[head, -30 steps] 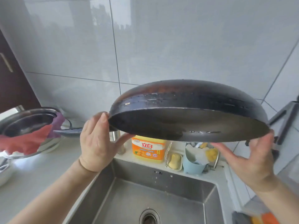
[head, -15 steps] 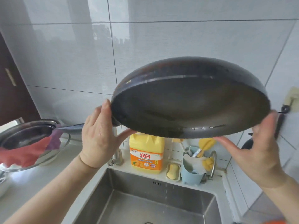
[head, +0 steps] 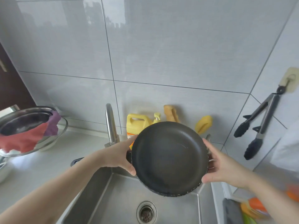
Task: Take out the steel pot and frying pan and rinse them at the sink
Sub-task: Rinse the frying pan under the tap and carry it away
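The pan [head: 169, 158] was held above the sink [head: 123, 206], tilted so that its dark inside faced the camera and its lower rim hung over the basin, above the drain [head: 146, 213]. It was clasped at both sides: the left hand [head: 120, 156] was curled round the left rim, thumb at the front, and the right hand [head: 224, 167] was pressed to the right rim with fingers behind and thumb below. The handle [head: 77, 161] was seen jutting left beneath the left wrist. No water was seen at the tap [head: 110, 125], which stood just behind the left hand. The pot [head: 24, 125] sat on the counter [head: 40, 167] at the left, well apart from the sink, with a red and purple cloth [head: 28, 138] draped over its rim. A detergent bottle [head: 137, 126] stood behind the pan, and tongs [head: 257, 125] hung on the right wall.

The step in hand was judged to be the draining or checking of the pan. Next, a firm two-sided hold would be called for while it was set down clear of the pot.
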Available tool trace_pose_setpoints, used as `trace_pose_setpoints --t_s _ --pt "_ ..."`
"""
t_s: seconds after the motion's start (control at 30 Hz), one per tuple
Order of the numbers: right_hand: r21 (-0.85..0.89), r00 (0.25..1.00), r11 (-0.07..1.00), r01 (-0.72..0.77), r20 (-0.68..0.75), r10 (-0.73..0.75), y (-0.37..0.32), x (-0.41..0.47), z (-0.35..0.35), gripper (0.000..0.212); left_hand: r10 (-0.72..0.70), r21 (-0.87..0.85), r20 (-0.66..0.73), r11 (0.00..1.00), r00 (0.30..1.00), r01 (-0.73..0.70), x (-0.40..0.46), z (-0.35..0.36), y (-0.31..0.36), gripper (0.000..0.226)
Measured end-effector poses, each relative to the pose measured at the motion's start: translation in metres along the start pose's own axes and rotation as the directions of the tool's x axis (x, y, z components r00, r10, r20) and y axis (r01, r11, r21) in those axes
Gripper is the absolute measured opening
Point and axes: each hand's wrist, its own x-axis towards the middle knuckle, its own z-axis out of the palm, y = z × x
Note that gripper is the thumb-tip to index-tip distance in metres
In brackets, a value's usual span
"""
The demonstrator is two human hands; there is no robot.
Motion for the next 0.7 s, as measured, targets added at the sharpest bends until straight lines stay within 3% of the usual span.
trace_pose_setpoints --t_s 0.43,0.7 --pt "0.053 0.997 0.996 -0.07 -0.006 0.071 0.008 -0.021 0.01 0.116 -0.096 -0.006 0.151 0.995 0.984 0.099 0.0 0.001 0.003 0.11" --pt "0.112 0.958 0.977 -0.184 -0.203 0.204 0.004 -0.099 0.035 0.112 0.011 0.066 0.348 0.997 0.937 -0.036 0.009 0.002 0.035 0.11"
